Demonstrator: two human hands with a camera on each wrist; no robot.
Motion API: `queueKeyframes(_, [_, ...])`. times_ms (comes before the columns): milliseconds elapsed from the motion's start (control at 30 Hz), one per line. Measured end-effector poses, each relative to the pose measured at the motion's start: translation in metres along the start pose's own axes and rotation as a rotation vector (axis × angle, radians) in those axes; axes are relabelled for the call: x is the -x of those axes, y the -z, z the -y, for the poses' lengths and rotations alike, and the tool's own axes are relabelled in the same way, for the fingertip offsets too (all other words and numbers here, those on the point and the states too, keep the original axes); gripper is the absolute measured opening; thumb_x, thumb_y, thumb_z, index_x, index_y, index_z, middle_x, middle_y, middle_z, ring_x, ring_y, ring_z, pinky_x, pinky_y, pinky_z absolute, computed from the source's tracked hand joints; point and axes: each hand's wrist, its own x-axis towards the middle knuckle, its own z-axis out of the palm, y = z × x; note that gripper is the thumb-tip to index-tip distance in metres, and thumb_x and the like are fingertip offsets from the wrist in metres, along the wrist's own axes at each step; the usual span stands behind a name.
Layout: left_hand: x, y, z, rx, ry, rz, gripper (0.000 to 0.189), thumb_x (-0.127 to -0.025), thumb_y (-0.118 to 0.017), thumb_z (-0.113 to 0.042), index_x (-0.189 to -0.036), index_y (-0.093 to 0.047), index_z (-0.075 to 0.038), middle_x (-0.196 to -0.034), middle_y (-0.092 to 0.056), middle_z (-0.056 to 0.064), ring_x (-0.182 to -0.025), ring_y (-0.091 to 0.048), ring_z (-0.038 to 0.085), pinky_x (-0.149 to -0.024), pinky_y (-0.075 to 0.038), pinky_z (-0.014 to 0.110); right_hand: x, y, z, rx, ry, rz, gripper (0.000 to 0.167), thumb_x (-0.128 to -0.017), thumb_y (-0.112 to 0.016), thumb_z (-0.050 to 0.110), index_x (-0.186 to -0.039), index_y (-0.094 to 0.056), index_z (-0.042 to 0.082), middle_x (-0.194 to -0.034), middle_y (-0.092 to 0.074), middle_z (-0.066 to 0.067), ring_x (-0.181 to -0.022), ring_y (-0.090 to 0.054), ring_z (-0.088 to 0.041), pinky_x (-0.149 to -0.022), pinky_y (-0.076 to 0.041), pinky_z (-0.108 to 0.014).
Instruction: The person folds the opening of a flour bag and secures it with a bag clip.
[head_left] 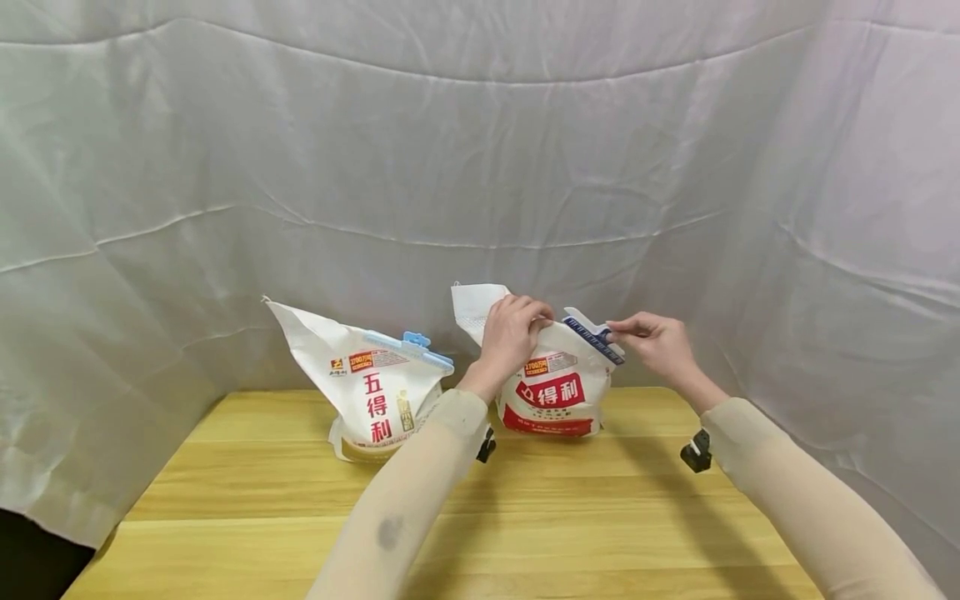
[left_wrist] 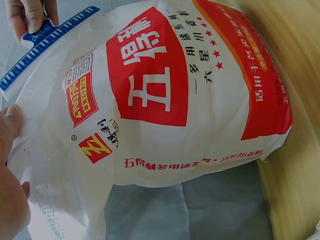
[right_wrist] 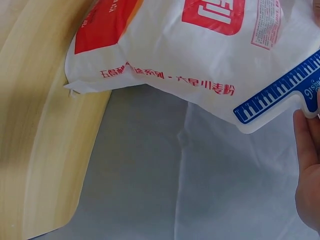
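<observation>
A white flour bag with red print (head_left: pixel 558 392) stands on the table. Across its top right corner sits a dark blue and white bag clip (head_left: pixel 596 337) with a piano-key pattern. My right hand (head_left: pixel 652 342) pinches this clip by its handle between thumb and fingers. At the bag's folded top, left of the clip, my left hand (head_left: pixel 513 333) grips the white material; in the left wrist view its thumb (left_wrist: pixel 14 120) presses on the bag's face. The bag's loose end (head_left: pixel 476 304) sticks up behind the left hand.
To the left, a second flour bag (head_left: pixel 375 400) leans on the table, with a light blue clip (head_left: pixel 412 346) along its top. The wooden table (head_left: pixel 300 500) ends at a grey cloth backdrop (head_left: pixel 480 167). Black wrist cameras hang by both forearms.
</observation>
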Motion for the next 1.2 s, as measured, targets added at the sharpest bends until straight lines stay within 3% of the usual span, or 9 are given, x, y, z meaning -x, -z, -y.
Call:
queueKeyframes(100, [0.001,-0.001,0.001,0.011,-0.006,-0.013,0.008,-0.1,-0.071,-0.019,-0.102,-0.078,-0.019,-0.101,-0.075,-0.004,-0.099,-0.062,0.018,-0.101,-0.046,0.036,-0.001,-0.005,-0.001,0.012,0.018,0.012,0.01,-0.087,-0.081,0.0,-0.097,-0.079,0.0,-0.101,-0.078,-0.018,-0.078,-0.071,0.001,-0.068,-0.061,-0.026])
queueKeyframes(267, [0.002,0.001,0.002,0.005,-0.011,-0.01,0.008,-0.099,-0.072,-0.021,-0.103,-0.078,-0.019,-0.102,-0.076,-0.005,-0.1,-0.063,0.017,-0.103,-0.046,0.036,-0.002,-0.009,0.001,0.028,0.056,0.021,0.009,-0.086,-0.082,-0.001,-0.095,-0.079,0.001,-0.099,-0.078,-0.017,-0.082,-0.076,-0.016,-0.068,-0.056,-0.014])
queueKeyframes(567, [0.001,0.012,0.003,0.023,-0.058,-0.029,0.008,-0.099,-0.072,-0.017,-0.102,-0.078,-0.014,-0.1,-0.076,-0.001,-0.095,-0.065,0.02,-0.099,-0.048,0.037,-0.008,-0.012,0.005,0.074,0.134,0.036,0.01,-0.084,-0.084,-0.003,-0.091,-0.081,0.004,-0.094,-0.079,-0.013,-0.078,-0.075,-0.013,-0.066,-0.053,-0.01])
queueKeyframes(733, [0.002,0.012,0.005,0.023,-0.081,-0.061,0.007,-0.097,-0.073,-0.016,-0.1,-0.078,-0.012,-0.097,-0.073,0.0,-0.09,-0.066,0.02,-0.091,-0.051,0.036,-0.009,-0.013,0.006,0.1,0.125,0.048,0.012,-0.082,-0.084,-0.003,-0.09,-0.081,0.005,-0.092,-0.079,-0.012,-0.076,-0.076,-0.015,-0.065,-0.054,-0.012])
queueKeyframes(1067, [0.003,0.012,0.005,-0.008,-0.048,-0.067,0.007,-0.098,-0.072,-0.018,-0.099,-0.078,-0.013,-0.098,-0.073,-0.001,-0.093,-0.066,0.019,-0.095,-0.05,0.037,-0.016,-0.015,0.007,0.108,0.08,0.14,0.014,-0.083,-0.085,0.002,-0.097,-0.081,0.006,-0.096,-0.079,-0.011,-0.084,-0.076,-0.027,-0.069,-0.056,-0.016])
queueKeyframes(1200, [0.003,0.012,0.006,-0.001,-0.041,-0.064,0.007,-0.098,-0.072,-0.018,-0.099,-0.078,-0.013,-0.098,-0.073,-0.001,-0.094,-0.066,0.02,-0.096,-0.05,0.037,-0.017,-0.015,0.01,0.099,0.047,0.173,0.014,-0.086,-0.084,0.005,-0.1,-0.08,0.005,-0.104,-0.078,-0.012,-0.088,-0.077,-0.029,-0.074,-0.061,-0.026])
